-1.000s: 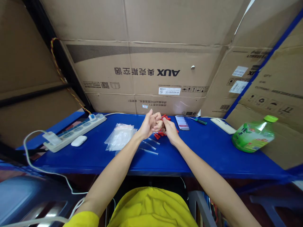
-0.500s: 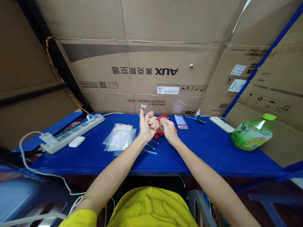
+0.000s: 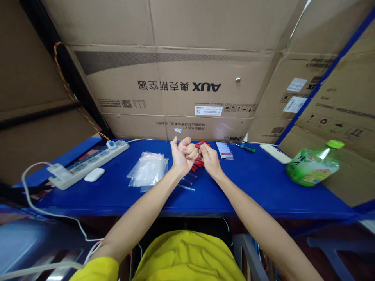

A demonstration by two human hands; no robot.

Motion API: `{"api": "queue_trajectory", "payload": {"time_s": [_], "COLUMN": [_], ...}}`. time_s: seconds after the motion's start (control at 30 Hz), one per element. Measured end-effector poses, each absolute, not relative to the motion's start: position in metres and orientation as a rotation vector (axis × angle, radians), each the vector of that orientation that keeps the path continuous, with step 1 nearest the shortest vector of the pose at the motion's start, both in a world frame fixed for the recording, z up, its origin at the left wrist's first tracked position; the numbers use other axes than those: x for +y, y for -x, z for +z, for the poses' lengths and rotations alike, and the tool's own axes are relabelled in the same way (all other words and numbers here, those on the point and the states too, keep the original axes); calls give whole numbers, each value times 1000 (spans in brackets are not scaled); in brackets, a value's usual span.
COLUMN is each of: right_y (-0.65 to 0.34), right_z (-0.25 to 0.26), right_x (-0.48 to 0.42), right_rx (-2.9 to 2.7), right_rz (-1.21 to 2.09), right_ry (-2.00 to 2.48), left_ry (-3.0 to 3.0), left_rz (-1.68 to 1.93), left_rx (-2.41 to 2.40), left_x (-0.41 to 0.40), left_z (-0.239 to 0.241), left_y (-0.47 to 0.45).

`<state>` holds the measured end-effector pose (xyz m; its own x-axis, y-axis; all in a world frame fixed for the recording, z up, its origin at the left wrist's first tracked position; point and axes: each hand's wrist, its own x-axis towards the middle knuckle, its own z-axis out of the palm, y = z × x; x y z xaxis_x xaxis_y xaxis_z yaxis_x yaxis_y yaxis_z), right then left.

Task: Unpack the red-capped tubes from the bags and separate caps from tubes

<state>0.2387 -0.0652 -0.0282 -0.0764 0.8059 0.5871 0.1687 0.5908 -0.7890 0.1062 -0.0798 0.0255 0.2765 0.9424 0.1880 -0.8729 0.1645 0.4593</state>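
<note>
My left hand (image 3: 184,157) is closed, its fingers curled in and the thumb pointing up. A small white and blue label (image 3: 177,130) shows just above its thumb; whether the hand holds it, I cannot tell. Close beside it on the right, my right hand (image 3: 210,159) is pinched, thumb against forefinger. What either hand grips is hidden by the fingers. Behind and below the hands lies a pile of small red pieces (image 3: 198,164), partly covered. Several clear thin tubes (image 3: 186,187) rest on the blue table (image 3: 252,187) by my left wrist.
Clear plastic bags (image 3: 149,169) lie left of the hands. Farther left are a white case (image 3: 94,175) and a power strip (image 3: 90,162). To the right are a phone (image 3: 225,150), a screwdriver (image 3: 246,148), a white device (image 3: 275,153) and a green bottle (image 3: 312,166). Cardboard (image 3: 181,66) walls the back.
The red piece showing between my hands is now out of sight there. My right fingers have shifted slightly, and the hands remain close together.
</note>
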Motion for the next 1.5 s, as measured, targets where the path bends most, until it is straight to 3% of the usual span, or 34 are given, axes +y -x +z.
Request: {"api": "queue_trajectory", "payload": {"time_s": [0.43, 0.97, 1.3, 1.5], "right_y": [-239, -243, -238, -241], "right_z": [-31, -24, -17, -19], "right_x": [-63, -68, -78, -76], "right_rx": [-1564, -1625, -1597, -1618], "right_rz": [834, 666, 370, 400], "right_ry": [775, 802, 882, 891], "left_ry": [-537, -490, -507, -540], "left_rz": [1278, 1307, 1361, 1335], "left_rx": [111, 166, 165, 174], "left_x": [-82, -78, -83, -79], "left_z": [29, 31, 40, 37], "left_y": [-100, -102, -106, -101]}}
